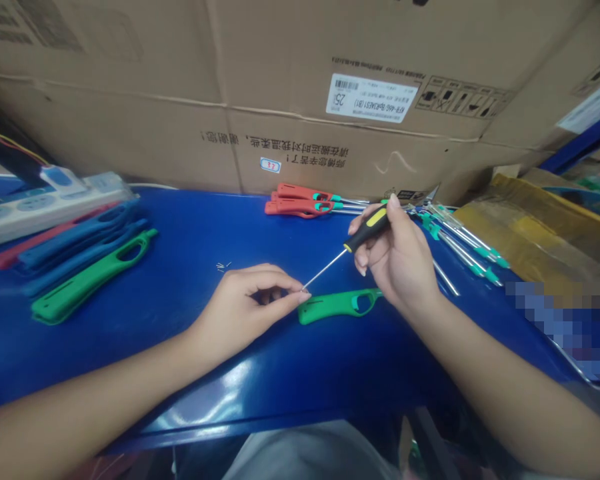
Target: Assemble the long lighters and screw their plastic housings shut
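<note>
My right hand (397, 257) grips a black and yellow screwdriver (369, 228), its thin shaft slanting down to the left. The thumb and forefinger of my left hand (253, 297) are pinched together at the screwdriver's tip; whatever lies between them is too small to make out, perhaps hidden by the fingers. Just below that tip, a green lighter body (330, 308) with a teal trigger lies on the blue table (190, 360). Several small screws (222, 267) are scattered behind my left hand.
Red lighters (300, 202) lie at the back against a large cardboard box (280, 87). Green, blue and red casings (90, 277) lie at left beside a white power strip (10, 210). Metal lighter tubes (463, 247) with teal parts lie at right, near a taped carton (525, 227).
</note>
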`<state>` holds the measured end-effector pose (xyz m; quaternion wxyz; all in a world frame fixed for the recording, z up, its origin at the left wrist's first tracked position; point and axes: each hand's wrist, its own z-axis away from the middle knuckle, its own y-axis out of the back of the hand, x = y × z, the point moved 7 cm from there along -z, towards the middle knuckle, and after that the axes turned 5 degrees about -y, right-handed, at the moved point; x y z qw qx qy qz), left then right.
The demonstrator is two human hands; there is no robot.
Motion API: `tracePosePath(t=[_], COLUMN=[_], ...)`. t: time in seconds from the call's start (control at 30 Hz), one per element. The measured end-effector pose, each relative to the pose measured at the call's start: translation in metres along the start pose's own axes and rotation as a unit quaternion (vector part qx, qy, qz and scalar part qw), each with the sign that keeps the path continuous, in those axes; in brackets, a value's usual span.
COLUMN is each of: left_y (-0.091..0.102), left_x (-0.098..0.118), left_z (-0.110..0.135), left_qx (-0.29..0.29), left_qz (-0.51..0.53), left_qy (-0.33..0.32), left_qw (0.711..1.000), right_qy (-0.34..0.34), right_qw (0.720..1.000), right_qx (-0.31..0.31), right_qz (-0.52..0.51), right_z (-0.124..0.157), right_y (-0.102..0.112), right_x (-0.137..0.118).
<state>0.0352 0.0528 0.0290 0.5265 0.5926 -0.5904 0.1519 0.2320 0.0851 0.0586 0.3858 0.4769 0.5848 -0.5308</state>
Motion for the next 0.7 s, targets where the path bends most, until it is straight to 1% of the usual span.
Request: tracePosePath(t=[0.1,0.33,0.57,0.7], left_y=[-0.0003,-0.0018,-0.0036,-0.0021], left_x=[0.0006,-0.0024,-0.0053,-0.0049], left_z=[0.0000,0.0003,0.0012,0.0037], left_qx=[-0.001,-0.009,-0.018,-0.014], left_qz=[-0.001,-0.006,-0.001,-0.003], left_qy=[-0.003,0.012,0.023,0.023], left_qw=[1.000,1.000,1.000,1.000], right_qy=[0.005,0.016,0.017,0.015], right_qw=[1.000,1.000,1.000,0.999], right_qx=[-0.003,-0.013,-0.020,-0.031], right_qz=[0.010,0.017,0.010,0.003], right_z=[0.0005,0.0022,0.0027,0.0049], right_y=[-0.0009,-0.0020,-0.0025,-0.0037], right_x=[-0.0007,-0.0021,-0.0018,-0.0019])
